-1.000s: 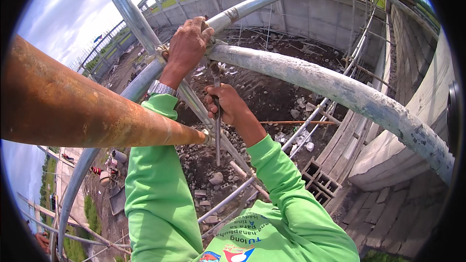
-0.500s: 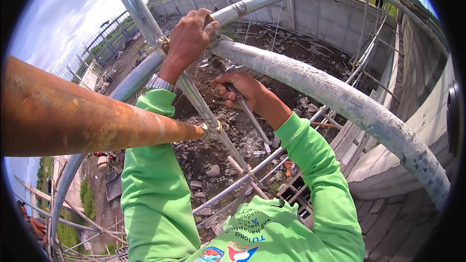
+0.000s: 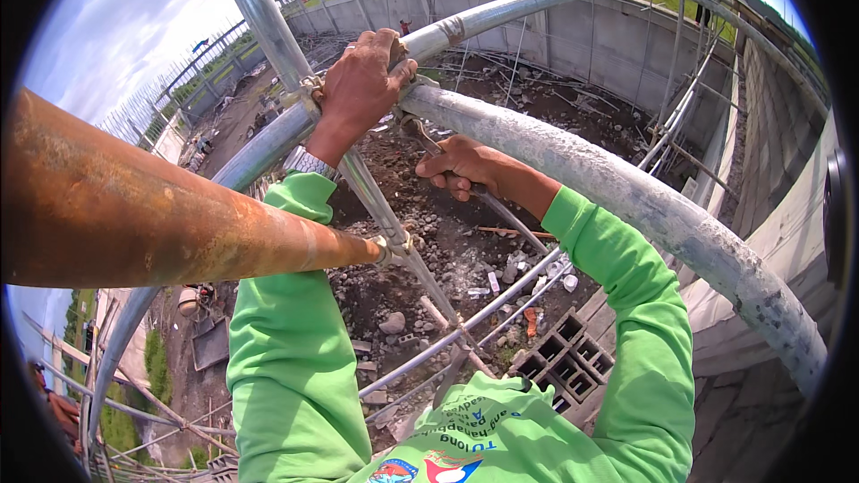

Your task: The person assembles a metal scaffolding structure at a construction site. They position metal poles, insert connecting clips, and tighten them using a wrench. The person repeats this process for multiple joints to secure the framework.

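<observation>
My left hand (image 3: 362, 80) wraps over the joint where scaffold pipes meet. Its fingers and thumb close around a scaffold clamp (image 3: 397, 55), mostly hidden by the hand. My right hand (image 3: 458, 166), just below and to the right, grips a metal wrench (image 3: 417, 131). The upper end of the wrench reaches the underside of the joint; whether it sits on a nut I cannot tell. Its handle passes through my fist toward the lower right. A pale, cement-crusted pipe (image 3: 608, 161) runs from the joint to the right, and a shinier pipe (image 3: 510, 9) extends away beyond it.
A rusty pipe (image 3: 179, 206) juts in close from the left, above my left arm. A slanting upright pipe (image 3: 259, 13) crosses the joint's left side. Far below lie rubble (image 3: 394, 322) and hollow blocks (image 3: 568, 358). A concrete wall (image 3: 608, 45) curves behind.
The wrench has swung: its upper end now meets the joint, and its handle points more to the right. My right hand has shifted slightly right. My left hand keeps its hold.
</observation>
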